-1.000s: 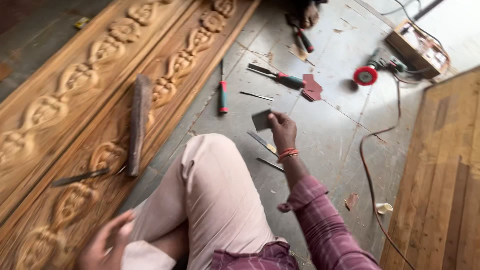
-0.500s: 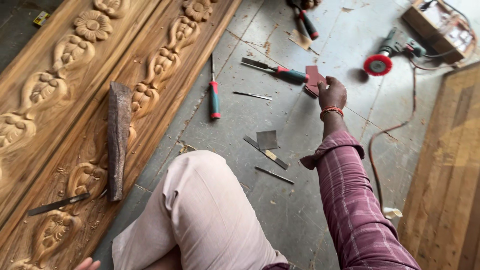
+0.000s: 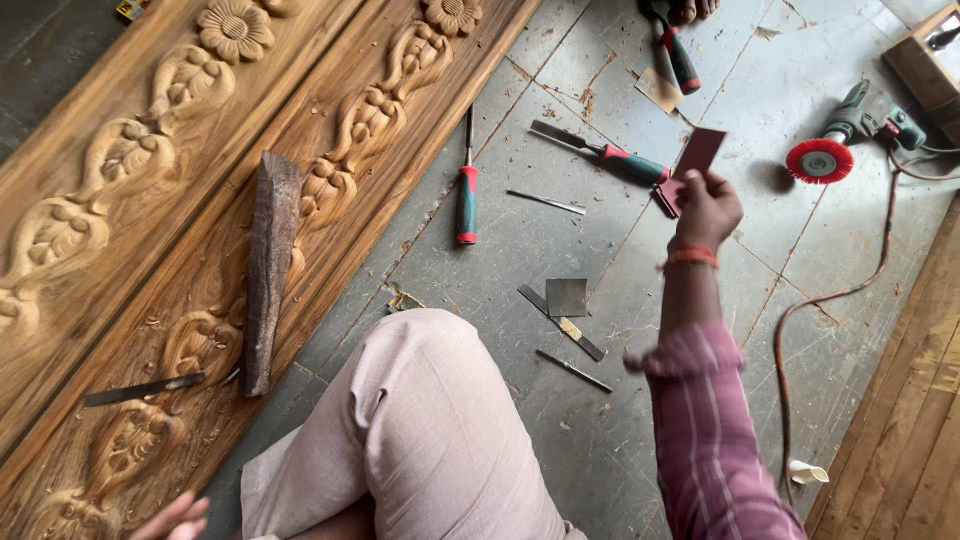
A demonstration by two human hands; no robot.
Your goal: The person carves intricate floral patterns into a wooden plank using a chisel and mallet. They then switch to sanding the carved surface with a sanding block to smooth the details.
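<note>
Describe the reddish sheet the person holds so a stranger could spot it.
Start at the angle grinder with the red wire wheel on the grey floor. Left of it, the right hand pinches a small reddish-brown sandpaper sheet. Unlike the grey square nearer the knee, it is lifted.

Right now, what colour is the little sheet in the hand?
Dark reddish-brown: the small sheet held up by the right hand, seen in the head view.

The right grip (image 3: pixel 706 208) pinches a dull reddish-brown sheet of sandpaper (image 3: pixel 697 153); an orange band (image 3: pixel 690 257) circles its wrist above a maroon striped sleeve (image 3: pixel 712 440). Right of it lies a teal grinder (image 3: pixel 868 112) with red wheel. Left, honey-brown carved panels (image 3: pixel 150 180) bear leaf-and-flower patterns.
</note>
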